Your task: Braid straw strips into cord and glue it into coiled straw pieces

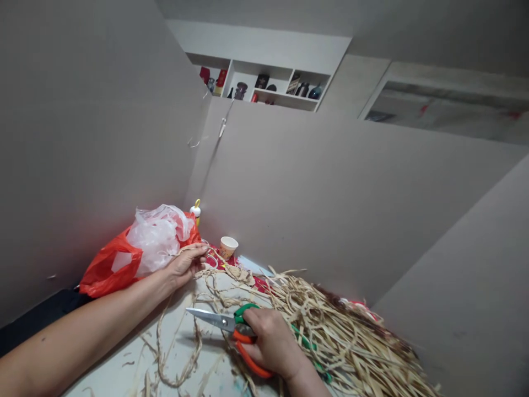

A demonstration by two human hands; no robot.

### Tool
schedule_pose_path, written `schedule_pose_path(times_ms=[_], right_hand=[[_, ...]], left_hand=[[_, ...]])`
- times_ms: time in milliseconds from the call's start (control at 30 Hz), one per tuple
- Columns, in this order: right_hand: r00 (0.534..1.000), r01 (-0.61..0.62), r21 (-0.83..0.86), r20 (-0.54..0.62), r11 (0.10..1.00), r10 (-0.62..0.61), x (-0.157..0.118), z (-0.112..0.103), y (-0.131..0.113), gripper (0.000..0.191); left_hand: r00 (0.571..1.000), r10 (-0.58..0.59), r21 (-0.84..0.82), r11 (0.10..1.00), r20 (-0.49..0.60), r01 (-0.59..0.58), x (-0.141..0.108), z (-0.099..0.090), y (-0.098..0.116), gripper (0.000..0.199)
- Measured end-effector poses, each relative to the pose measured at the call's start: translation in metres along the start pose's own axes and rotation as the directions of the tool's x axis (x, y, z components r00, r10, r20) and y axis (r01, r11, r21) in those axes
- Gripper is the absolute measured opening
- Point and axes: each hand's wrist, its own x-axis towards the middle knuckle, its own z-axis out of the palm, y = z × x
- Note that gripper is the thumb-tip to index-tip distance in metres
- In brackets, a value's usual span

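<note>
Steel, Straw and Plastic

In the right fingers we see scissors with smooth, shiny metal blades and plastic-looking handles. At the left fingers, the twisted cord looks rough, matt and fibrous. Right of the right fingers, we find a heap of straw, dry and coarse. Left of the left fingers, we note a thin, creased red plastic bag and a filmy, translucent white bag. Just beyond those fingers, the cup looks like paper; below them, the tabletop is smooth.
</note>
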Motion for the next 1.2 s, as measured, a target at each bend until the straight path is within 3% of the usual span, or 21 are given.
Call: schedule_pose_path(times_ms=[233, 367, 467, 600, 700, 833, 1000, 1200], right_hand=[[0.955, -0.285, 0.2, 0.143, 0.937, 0.26, 0.005, -0.008, -0.017, 0.019], [0.945, -0.312, 0.331, 0.201, 0.891, 0.256, 0.002, -0.016, -0.019, 0.015], [0.951, -0.304, 0.471, 0.204, 0.828, 0.233, 0.008, -0.033, -0.02, 0.02], [0.958, -0.23, 0.688, 0.033, 0.689, 0.286, 0.037, -0.071, -0.025, 0.035], [0.929, -0.132, 0.814, -0.098, 0.566, 0.358, 0.062, -0.096, -0.032, 0.04], [0.893, -0.021, 0.901, -0.178, 0.433, 0.413, 0.081, -0.108, -0.04, 0.036], [0.757, 0.065, 0.965, -0.214, 0.255, 0.617, 0.07, -0.12, -0.031, 0.047], [0.636, 0.261, 0.964, -0.214, 0.055, 0.741, 0.032, -0.169, -0.002, 0.052]], left_hand=[[0.998, 0.026, 0.036, 0.999, 0.053, -0.028, -0.005, 0.011, 0.012, 0.005], [0.995, 0.081, 0.055, 0.995, 0.061, -0.085, -0.013, 0.022, 0.021, 0.009], [0.99, 0.102, 0.097, 0.989, 0.096, -0.111, -0.023, 0.03, 0.025, 0.017], [0.977, 0.083, 0.207, 0.971, 0.198, -0.124, -0.031, 0.044, 0.022, 0.026], [0.953, 0.014, 0.32, 0.94, 0.302, -0.116, -0.033, 0.06, 0.018, 0.03], [0.91, -0.04, 0.417, 0.896, 0.413, -0.15, -0.035, 0.083, 0.015, 0.03], [0.857, -0.137, 0.507, 0.848, 0.496, -0.157, -0.034, 0.097, 0.013, 0.037], [0.83, -0.17, 0.629, 0.736, 0.531, -0.252, -0.028, 0.103, 0.005, 0.046]])
